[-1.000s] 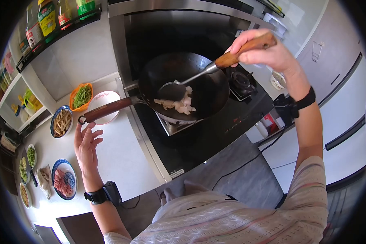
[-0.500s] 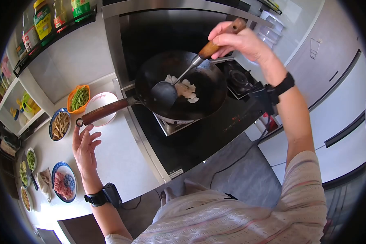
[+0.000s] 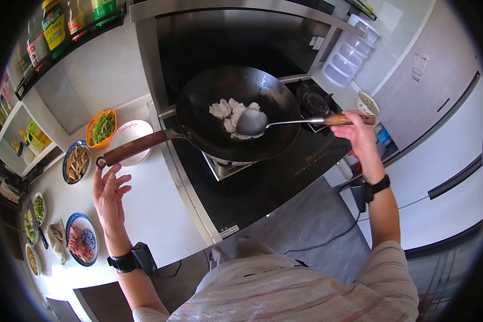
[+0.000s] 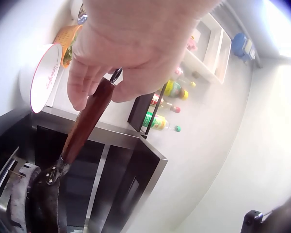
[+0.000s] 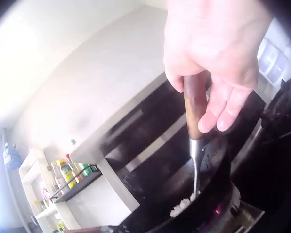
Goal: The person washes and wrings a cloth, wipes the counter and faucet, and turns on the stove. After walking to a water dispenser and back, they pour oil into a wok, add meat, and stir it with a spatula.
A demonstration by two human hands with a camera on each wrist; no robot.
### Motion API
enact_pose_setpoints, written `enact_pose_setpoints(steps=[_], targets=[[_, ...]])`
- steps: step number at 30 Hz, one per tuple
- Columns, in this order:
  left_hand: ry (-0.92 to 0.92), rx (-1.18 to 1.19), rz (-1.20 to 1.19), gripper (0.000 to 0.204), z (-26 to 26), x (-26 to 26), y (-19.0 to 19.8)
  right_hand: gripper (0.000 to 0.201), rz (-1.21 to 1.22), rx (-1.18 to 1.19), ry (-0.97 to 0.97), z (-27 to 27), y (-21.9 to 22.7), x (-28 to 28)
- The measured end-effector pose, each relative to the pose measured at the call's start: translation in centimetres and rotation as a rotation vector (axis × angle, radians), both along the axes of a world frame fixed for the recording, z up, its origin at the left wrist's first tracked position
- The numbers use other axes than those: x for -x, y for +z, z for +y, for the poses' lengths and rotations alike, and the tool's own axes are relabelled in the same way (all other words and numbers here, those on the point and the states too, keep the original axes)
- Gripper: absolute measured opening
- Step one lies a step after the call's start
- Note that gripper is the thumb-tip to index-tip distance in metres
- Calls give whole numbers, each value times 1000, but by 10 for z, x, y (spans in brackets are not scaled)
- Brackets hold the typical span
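Note:
A dark wok (image 3: 204, 129) sits on the left burner with pale meat slices (image 3: 220, 109) in it. The right hand (image 3: 359, 140) grips the wooden handle (image 3: 335, 119) of a metal spatula, whose blade (image 3: 251, 123) lies against the meat. In the right wrist view, the fingers and thumb of the right hand (image 5: 218, 53) are round that handle (image 5: 194, 109). The left hand (image 3: 109, 204) is at the ring end of the wok's wooden handle (image 3: 137, 148); in the left wrist view the left hand (image 4: 136, 48) has fingers and thumb on either side of the handle (image 4: 87, 121).
Left of the stove, the counter (image 3: 155, 209) bears an orange basket of green strips (image 3: 103, 129), a white bowl (image 3: 145, 129), a plate of brown strips (image 3: 77, 162), a plate of raw meat (image 3: 80, 244) and small dishes. A second burner (image 3: 314, 102) stands to the right.
The right hand has moved down and, since half a second ago, rightward, lowering the spatula handle until it lies nearly level. The blade has shifted right within the wok; the meat slices have moved. The left hand stays nearly put.

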State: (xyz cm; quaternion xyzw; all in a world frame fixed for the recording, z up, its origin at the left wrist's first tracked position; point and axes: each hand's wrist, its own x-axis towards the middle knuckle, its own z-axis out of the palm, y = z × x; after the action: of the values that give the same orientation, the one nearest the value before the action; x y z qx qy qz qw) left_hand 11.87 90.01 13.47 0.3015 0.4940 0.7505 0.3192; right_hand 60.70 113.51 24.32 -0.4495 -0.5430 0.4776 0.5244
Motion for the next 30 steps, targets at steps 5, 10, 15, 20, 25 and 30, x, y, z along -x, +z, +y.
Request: enact_pose_setpoints(steps=[5, 10, 15, 20, 25, 30], targets=[[-6, -31, -4, 49, 2, 1, -4, 29, -20, 26, -15, 4, -6, 13], [30, -30, -37, 53, -1, -5, -2, 28, -309, -130, -27, 14, 95, 10], [23, -23, -12, 53, -6, -3, -4, 26, -420, -56, 20, 30, 102, 36], [48, -20, -18, 55, -8, -3, -3, 22, -135, -33, 133, 42, 51, 62], [60, -6, -18, 55, -13, -5, 0, 21, -265, -242, 209, 57, 52, 65], [45, -6, -10, 55, -14, -1, -4, 17, -227, -233, 477, 31, 45, 90]])
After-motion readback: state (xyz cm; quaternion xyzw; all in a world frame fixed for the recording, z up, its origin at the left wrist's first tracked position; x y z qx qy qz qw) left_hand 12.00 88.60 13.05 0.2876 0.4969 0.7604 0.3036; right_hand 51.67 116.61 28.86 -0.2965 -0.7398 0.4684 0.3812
